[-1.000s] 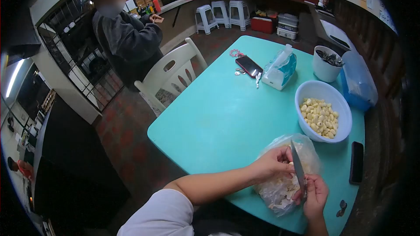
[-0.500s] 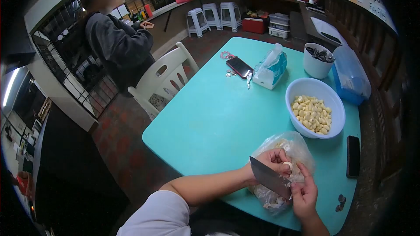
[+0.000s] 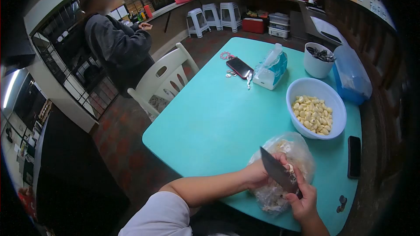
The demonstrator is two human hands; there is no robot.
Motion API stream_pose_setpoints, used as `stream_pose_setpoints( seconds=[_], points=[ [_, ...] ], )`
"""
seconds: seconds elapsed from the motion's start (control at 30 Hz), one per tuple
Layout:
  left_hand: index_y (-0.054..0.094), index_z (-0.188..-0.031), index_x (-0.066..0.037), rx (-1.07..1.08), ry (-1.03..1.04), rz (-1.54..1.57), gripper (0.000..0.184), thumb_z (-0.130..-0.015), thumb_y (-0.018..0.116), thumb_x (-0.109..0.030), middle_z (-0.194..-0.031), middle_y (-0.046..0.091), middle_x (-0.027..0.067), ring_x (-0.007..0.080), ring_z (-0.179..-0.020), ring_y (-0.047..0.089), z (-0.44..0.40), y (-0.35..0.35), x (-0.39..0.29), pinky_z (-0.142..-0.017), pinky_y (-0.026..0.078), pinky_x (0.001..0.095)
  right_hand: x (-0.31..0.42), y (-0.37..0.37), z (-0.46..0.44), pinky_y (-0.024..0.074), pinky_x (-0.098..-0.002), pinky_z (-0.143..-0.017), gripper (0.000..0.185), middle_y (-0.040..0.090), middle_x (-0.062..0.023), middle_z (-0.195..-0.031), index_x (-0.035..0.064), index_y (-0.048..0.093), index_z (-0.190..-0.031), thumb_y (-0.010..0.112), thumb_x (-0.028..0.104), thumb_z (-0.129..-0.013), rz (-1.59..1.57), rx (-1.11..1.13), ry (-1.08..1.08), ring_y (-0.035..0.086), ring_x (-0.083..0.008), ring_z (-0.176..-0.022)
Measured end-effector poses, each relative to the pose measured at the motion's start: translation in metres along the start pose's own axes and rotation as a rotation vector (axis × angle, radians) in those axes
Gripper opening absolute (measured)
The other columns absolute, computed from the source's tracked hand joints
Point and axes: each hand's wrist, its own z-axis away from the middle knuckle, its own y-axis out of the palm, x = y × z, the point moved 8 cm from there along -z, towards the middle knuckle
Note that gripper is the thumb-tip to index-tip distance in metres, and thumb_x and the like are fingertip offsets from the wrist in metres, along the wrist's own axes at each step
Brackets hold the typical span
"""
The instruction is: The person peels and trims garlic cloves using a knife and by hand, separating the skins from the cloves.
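Note:
My right hand (image 3: 304, 199) is closed on a knife, whose broad dark blade (image 3: 278, 171) points up and to the left. Pinched in my left hand (image 3: 262, 171), partly behind the blade, is a pale garlic clove (image 3: 289, 168). Both hands are over a clear plastic bag (image 3: 302, 148) with peelings in it. Just beyond the bag, a light blue bowl (image 3: 338, 105) holds many peeled cloves (image 3: 313, 114).
On the turquoise table (image 3: 201, 118) are a tissue pack (image 3: 271, 70), a red-edged phone (image 3: 239, 67), a white pot (image 3: 318, 63), a blue box (image 3: 352, 78), a black phone (image 3: 354, 157) and coins (image 3: 341, 203). A person (image 3: 116, 43) stands behind a white chair (image 3: 164, 76).
The view has shifted a little to the right. The knife blade has swung from near upright to a leftward slant, and its tip has since risen slightly. Both hands keep their holds.

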Motion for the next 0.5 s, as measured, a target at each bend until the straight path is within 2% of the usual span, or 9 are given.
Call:
stream_pose_setpoints(
  seconds=[0.13,0.23,0.33,0.43,0.5],
  points=[
    [0.052,-0.086,-0.012,0.033,-0.023,0.026,0.015,-0.082,0.065,-0.017,-0.085,0.060,0.0002,0.0104,-0.079,0.058,0.001,0.006,-0.001,-0.067,0.047,0.0239,-0.007,-0.004,0.001,0.0463,-0.0296,-0.078,0.069,0.064,-0.0193,-0.096,-0.0058,0.036,-0.131,0.059,0.038,-0.083,-0.038,-0.049,-0.032,0.064,-0.0241,-0.086],
    [0.052,-0.087,-0.013,0.043,-0.029,0.046,0.015,-0.082,0.065,-0.017,-0.087,0.060,0.0006,0.0111,-0.080,0.059,-0.001,-0.003,0.008,-0.067,0.048,0.0242,-0.005,-0.005,0.001,0.0462,-0.0305,-0.080,0.068,0.063,-0.0204,-0.097,-0.0063,0.039,-0.130,0.059,0.037,-0.082,-0.049,-0.034,0.062,0.064,-0.0253,-0.089],
    [0.052,-0.087,-0.013,0.056,-0.014,0.057,0.015,-0.082,0.065,-0.017,-0.089,0.060,0.0010,0.0113,-0.079,0.059,-0.003,-0.006,0.011,-0.065,0.048,0.0233,-0.003,-0.005,-0.001,0.0479,-0.0303,-0.063,0.064,0.064,-0.0191,-0.084,-0.0026,0.039,-0.131,0.061,0.032,-0.082,0.026,-0.034,-0.046,0.064,-0.0263,-0.068],
    [0.051,-0.088,-0.013,0.020,0.010,0.028,0.016,-0.081,0.066,-0.017,-0.088,0.060,0.0007,0.0103,-0.077,0.059,-0.003,-0.005,0.009,-0.062,0.047,0.0215,-0.003,-0.004,-0.002,0.0477,-0.0302,-0.063,0.063,0.064,-0.0185,-0.084,-0.0015,0.040,-0.131,0.061,0.032,-0.082,0.048,-0.051,-0.081,0.063,-0.0254,-0.066],
    [0.052,-0.088,-0.012,0.017,0.038,0.025,0.017,-0.081,0.066,-0.018,-0.088,0.061,0.0005,0.0097,-0.077,0.059,-0.003,-0.008,0.009,-0.060,0.047,0.0205,-0.011,-0.004,0.003,0.0471,-0.0304,-0.073,0.065,0.063,-0.0200,-0.094,-0.0037,0.041,-0.130,0.061,0.035,-0.082,0.051,-0.015,-0.014,0.064,-0.0254,-0.081]
  ],
)
